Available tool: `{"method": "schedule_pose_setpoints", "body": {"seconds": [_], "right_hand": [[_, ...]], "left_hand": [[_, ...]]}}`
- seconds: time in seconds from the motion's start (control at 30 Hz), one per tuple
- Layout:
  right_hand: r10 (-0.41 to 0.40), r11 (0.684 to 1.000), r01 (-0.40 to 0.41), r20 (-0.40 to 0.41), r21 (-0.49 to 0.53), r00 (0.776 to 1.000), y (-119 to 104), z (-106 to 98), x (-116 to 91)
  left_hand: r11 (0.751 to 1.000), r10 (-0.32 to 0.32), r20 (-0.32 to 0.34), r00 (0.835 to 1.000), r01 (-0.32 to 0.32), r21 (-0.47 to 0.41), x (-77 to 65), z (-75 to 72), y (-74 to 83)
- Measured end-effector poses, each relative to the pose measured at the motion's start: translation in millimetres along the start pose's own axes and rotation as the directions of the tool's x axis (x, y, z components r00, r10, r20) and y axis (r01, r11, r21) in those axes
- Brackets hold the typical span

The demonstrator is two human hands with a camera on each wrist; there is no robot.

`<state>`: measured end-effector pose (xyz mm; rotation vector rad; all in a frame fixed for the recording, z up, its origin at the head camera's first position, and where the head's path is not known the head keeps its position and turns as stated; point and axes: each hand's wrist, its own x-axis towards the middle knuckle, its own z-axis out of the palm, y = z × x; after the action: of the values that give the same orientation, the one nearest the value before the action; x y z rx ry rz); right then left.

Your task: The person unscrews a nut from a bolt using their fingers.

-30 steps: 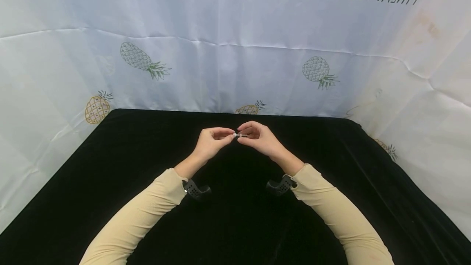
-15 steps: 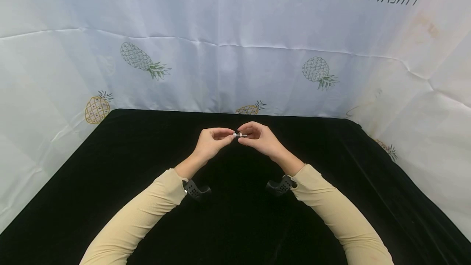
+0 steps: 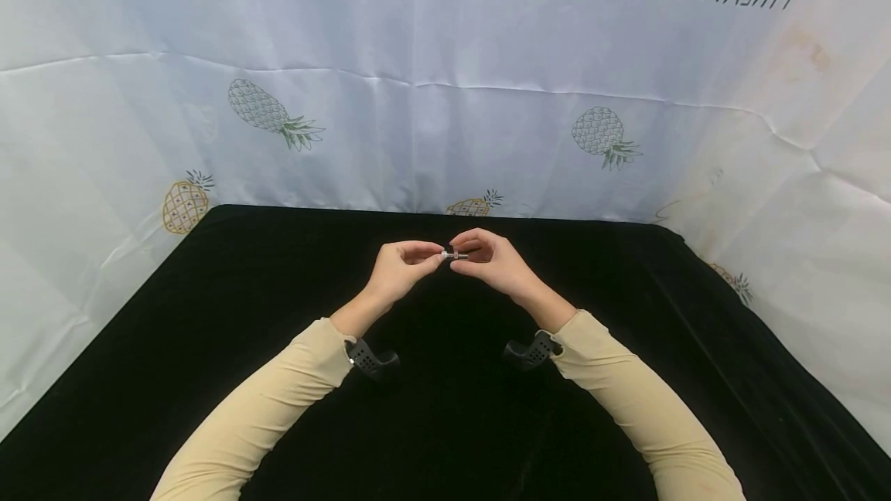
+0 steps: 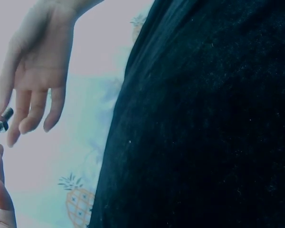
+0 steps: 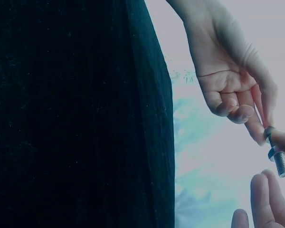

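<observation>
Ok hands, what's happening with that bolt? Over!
Left hand pinching bolt at its head end. Right hand by the nut, grip unclear. Nothing seen blocking.

A silvery metal bolt (image 5: 282, 167) lies roughly level in the air, its head end pinched in the left hand's (image 3: 397, 275) fingertips, its threaded tip pointing toward the right hand (image 3: 500, 265). A small metal nut (image 5: 272, 154) sits around the shaft, partway along — bare thread showing beyond it. The right hand's fingers curl around the nut — whether they touch it is unclear.
</observation>
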<state>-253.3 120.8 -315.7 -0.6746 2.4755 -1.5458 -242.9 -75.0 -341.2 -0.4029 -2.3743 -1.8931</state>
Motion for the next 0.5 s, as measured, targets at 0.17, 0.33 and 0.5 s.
{"method": "schedule_pose_setpoints", "body": {"seconds": [0.17,0.33,0.5], "right_hand": [[0.071,0.997,-0.071,0.010,-0.001,0.997,-0.6,0.9,0.8],[0.068,0.998,-0.068,0.007,-0.002,0.998,-1.0,0.9,0.7],[0.005,1.000,-0.005,0.002,0.006,1.000,0.3,-0.1,0.0]], "left_hand": [[1.000,0.006,-0.001,1.000,-0.006,0.002,-0.2,0.2,0.1],[1.000,0.004,-0.004,1.000,-0.004,-0.006,0.0,-0.1,-0.3],[1.000,-0.011,-0.007,1.000,0.011,-0.003,0.2,0.0,-2.1]]}}
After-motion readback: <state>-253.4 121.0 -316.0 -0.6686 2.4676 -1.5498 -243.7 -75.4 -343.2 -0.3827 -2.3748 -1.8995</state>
